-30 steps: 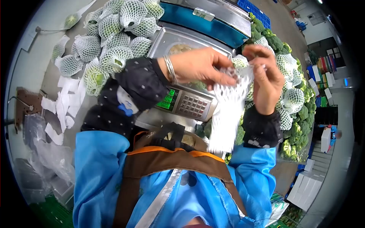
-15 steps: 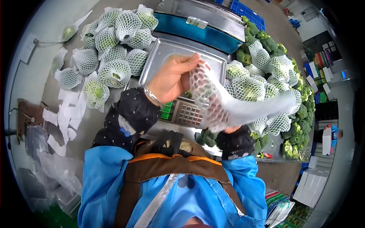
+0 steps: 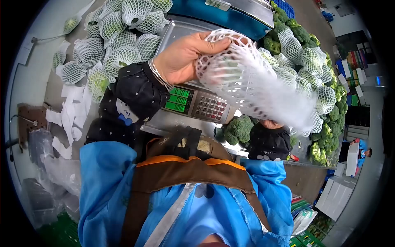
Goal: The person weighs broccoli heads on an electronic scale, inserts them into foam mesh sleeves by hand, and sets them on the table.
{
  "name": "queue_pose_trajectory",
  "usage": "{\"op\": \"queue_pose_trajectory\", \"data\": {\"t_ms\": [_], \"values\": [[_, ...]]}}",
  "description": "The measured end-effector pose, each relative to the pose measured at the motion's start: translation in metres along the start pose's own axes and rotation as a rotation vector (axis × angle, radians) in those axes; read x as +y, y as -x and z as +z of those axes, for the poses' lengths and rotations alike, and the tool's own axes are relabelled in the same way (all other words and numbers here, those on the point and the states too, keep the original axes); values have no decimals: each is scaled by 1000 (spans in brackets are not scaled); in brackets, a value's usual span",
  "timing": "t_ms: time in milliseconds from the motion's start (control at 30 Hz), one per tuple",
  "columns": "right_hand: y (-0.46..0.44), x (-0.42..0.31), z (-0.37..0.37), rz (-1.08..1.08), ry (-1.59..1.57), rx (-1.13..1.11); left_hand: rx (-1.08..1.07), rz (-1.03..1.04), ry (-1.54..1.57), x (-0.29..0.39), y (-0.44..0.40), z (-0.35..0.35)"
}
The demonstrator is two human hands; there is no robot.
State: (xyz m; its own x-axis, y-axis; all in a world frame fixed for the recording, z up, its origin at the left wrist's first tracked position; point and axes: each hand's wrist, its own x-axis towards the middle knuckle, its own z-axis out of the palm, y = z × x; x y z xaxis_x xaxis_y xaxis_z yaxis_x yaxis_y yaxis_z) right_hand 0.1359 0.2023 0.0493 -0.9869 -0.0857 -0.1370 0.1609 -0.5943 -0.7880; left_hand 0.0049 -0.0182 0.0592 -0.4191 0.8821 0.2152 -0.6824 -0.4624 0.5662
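Note:
My left hand point(image 3: 184, 55) pinches the open rim of a white foam net sleeve point(image 3: 247, 80) between thumb and fingers. The mouth of the sleeve is spread wide, while its tail is smeared by motion at the right. Most of my right hand point(image 3: 271, 124) is hidden behind the white mesh; its fingers do not show. Beneath the sleeve is the weighing scale point(image 3: 210, 106), with a metal pan and green lit digits. A bare broccoli head point(image 3: 238, 129) lies by the front edge of the scale, near my right sleeve.
Net-wrapped broccoli point(image 3: 88, 52) is heaped left of the scale. More wrapped heads point(image 3: 313, 60) and loose broccoli point(image 3: 328, 132) lie to the right. White scraps point(image 3: 70, 113) and clear plastic bags point(image 3: 61, 168) sit at the left. Another person point(image 3: 363, 150) holds a white box far right.
My left hand has moved slightly up, and the sleeve's mouth has opened wider. My right hand has shifted right and a little up. The camera view has moved, with the scale lower in it.

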Motion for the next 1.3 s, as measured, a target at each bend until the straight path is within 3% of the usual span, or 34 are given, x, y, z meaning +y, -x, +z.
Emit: {"op": "queue_pose_trajectory", "data": {"t_ms": [100, 167, 233, 267, 300, 367, 400, 433, 467, 500, 567, 600, 667, 700, 733, 767, 800, 833, 867, 900, 933, 967, 1033, 1067, 1100, 1200, 1233, 1267, 1300], "values": [[-2, -1, -4, -54, 173, -35, 182, -111, -287, -4, 16, 4], [8, 21, -23, -134, 674, 243, 422, -106, -825, -37, 36, -9], [12, 71, -61, -422, 963, 310, 692, 62, -881, -88, 62, -50], [18, 84, -57, -401, 1219, 458, 785, 48, -894, -99, 68, -52], [19, 95, -61, -323, 1309, 532, 851, 60, -928, -106, 71, -55], [3, 104, -68, -492, 1223, 616, 990, 107, -1288, -107, 61, -59], [-4, 94, -63, -345, 1322, 648, 1026, 157, -1333, -106, 51, -68], [-15, 92, -71, -386, 1311, 607, 1061, 211, -1379, -103, 39, -80], [-28, 87, -72, -425, 1317, 566, 1047, 122, -1422, -96, 29, -90], [-42, 82, -72, -469, 1324, 526, 1047, 214, -1462, -97, 17, -103], [-70, 101, -98, -491, 1415, 397, 889, 197, -1699, -103, -1, -152], [-78, 98, -97, -663, 1395, 380, 824, 88, -1706, -91, -5, -140], [-66, 81, -96, -249, 1119, 401, 688, -125, -1720, -66, -6, -119], [-55, 77, -103, -188, 1044, 362, 268, 186, -2031, -63, 13, -136], [-37, 76, -98, -105, 866, 328, 91, 499, -2174, -56, 26, -98], [-13, 73, -89, -23, 686, 307, 242, -172, -1808, -35, 31, -44], [13, 63, -59, -58, 550, 269, -91, 313, -2086, -30, 45, -33], [31, 53, -25, -97, 412, 243, 360, -141, -1310, -32, 46, 1], [41, 52, -13, -177, 502, 172, 439, -301, -1389, -32, 56, -8], [48, 52, -4, -253, 599, 96, 373, -98, -898, -50, 49, 2], [48, 43, 4, -205, 664, 6, 499, -91, -481, -70, 43, 34], [45, 33, 7, -154, 727, -89, 527, -184, -297, -80, 59, 25], [47, 30, 4, -5, 374, -36, 637, -350, 83, -101, 90, 10], [49, 24, 3, 25, 352, 62, 659, -382, 125, -101, 93, 11], [46, 29, -1, 61, 62, 172, 647, -380, 88, -100, 91, 11], [29, 74, -17, 153, 2, 249, 636, -364, -87, -83, 94, 20], [26, 87, -26, 124, 342, 262, 622, -363, -133, -76, 96, 27], [26, 76, -30, 231, 431, 282, 604, -359, -168, -69, 96, 32], [17, 79, -51, -11, 214, 177, 575, -358, -209, -63, 95, 39]]}}
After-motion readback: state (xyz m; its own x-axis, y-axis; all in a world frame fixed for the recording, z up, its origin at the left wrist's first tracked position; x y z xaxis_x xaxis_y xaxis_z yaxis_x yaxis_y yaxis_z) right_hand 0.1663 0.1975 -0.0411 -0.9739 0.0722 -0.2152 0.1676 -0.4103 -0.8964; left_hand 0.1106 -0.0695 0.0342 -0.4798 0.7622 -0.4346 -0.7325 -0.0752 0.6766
